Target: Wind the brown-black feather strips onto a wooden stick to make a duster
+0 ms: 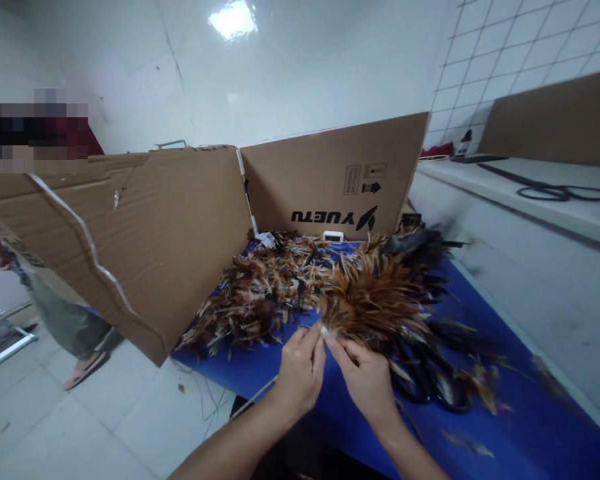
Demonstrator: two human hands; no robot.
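Left hand (300,368) and right hand (366,375) pinch close together.

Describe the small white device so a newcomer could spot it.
Find the blue table, then the cardboard panel with black lettering at its far end. At the panel's foot sits the white device; its boxy casing and display stand out against the brown feathers.

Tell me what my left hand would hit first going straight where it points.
Past the white bit it touches, your left hand would likely meet the brown feather bunch first, though depth is unclear.
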